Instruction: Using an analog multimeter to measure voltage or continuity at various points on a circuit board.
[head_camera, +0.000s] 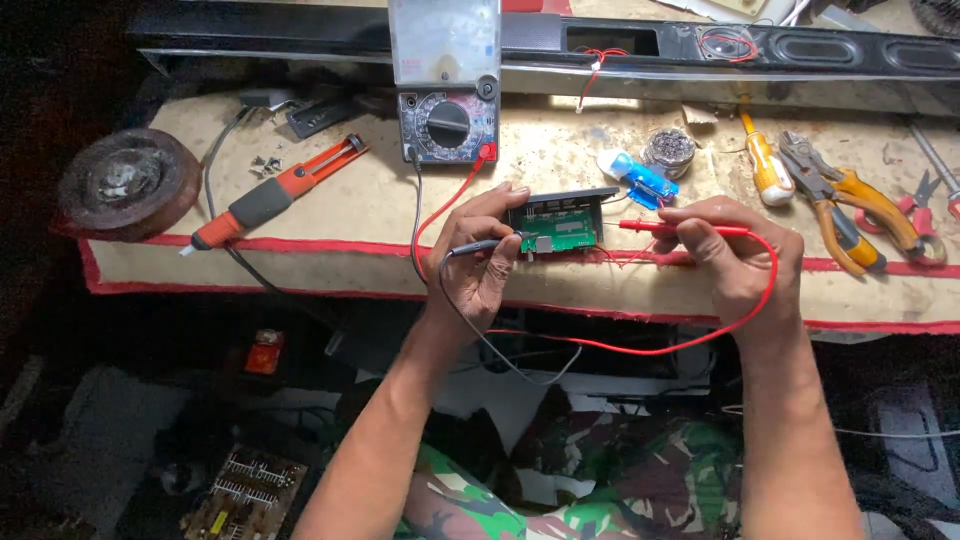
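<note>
Camouflage trousers (600, 470) cover my knees nearest the camera, and beyond them my two forearms reach to the near edge of the workbench (330, 215). My left hand (480, 255) cradles a small green circuit board (560, 232) set in a black frame, thumb and fingers wrapped round its left end, and pinches the black probe (480, 247) against the board with its tip at the left side. My right hand (735, 255) is closed on the red probe (680, 228), fingertips together around its handle, tip pointing left towards the board's right edge; whether it touches, I cannot tell.

I judge the board light, stiff and fragile, best held by the frame edges, away from the solder joints. Both probes are thin and smooth, easy to let slip, so a pen-like pinch near the tip suits them.

Red and black leads run to the analogue multimeter (447, 90) standing farther back. An orange soldering iron (270, 198) lies left, and orange-handled pliers (840, 200) lie right.
</note>
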